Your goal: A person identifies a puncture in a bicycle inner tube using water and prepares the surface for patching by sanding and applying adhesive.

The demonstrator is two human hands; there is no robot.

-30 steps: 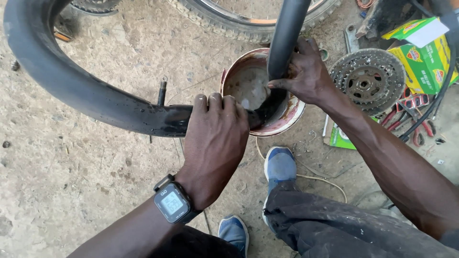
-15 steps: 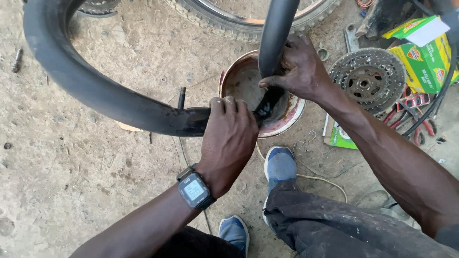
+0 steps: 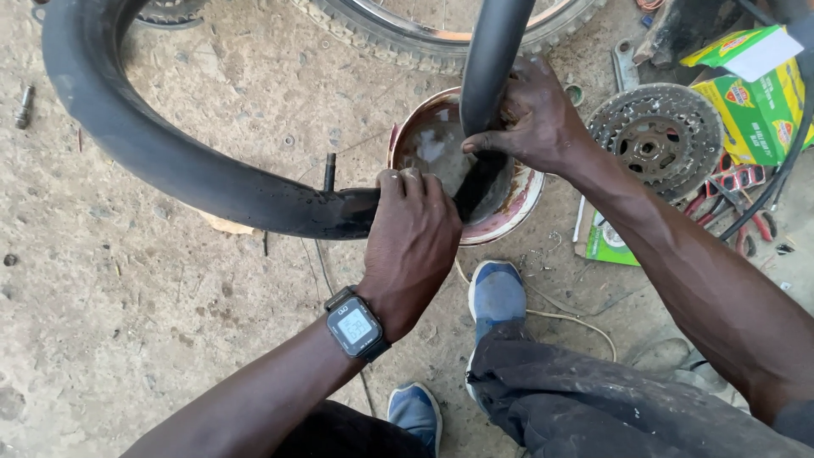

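A black rubber inner tube (image 3: 144, 144) loops from the upper left down into a round metal bowl of murky water (image 3: 517, 203) and rises again at the top centre. My left hand (image 3: 407, 246), with a black digital watch on its wrist, grips the wet tube just left of the bowl's rim. My right hand (image 3: 530, 114) clasps the rising part of the tube over the bowl. The tube's valve stem (image 3: 329, 170) sticks up near my left hand. The lowest part of the tube dips into the water between both hands.
A bicycle wheel with a knobbly tyre (image 3: 398, 38) lies at the top. A toothed sprocket cluster (image 3: 653, 140), a green and yellow carton (image 3: 755, 80) and red-handled pliers (image 3: 733, 182) lie at the right. My blue shoes (image 3: 496, 293) rest on the concrete floor. A small bolt (image 3: 24, 106) lies far left.
The tube has been fed along through the bowl, and its valve stem has shifted right toward my left hand. Both hands have kept their grip, sliding slightly along the tube.
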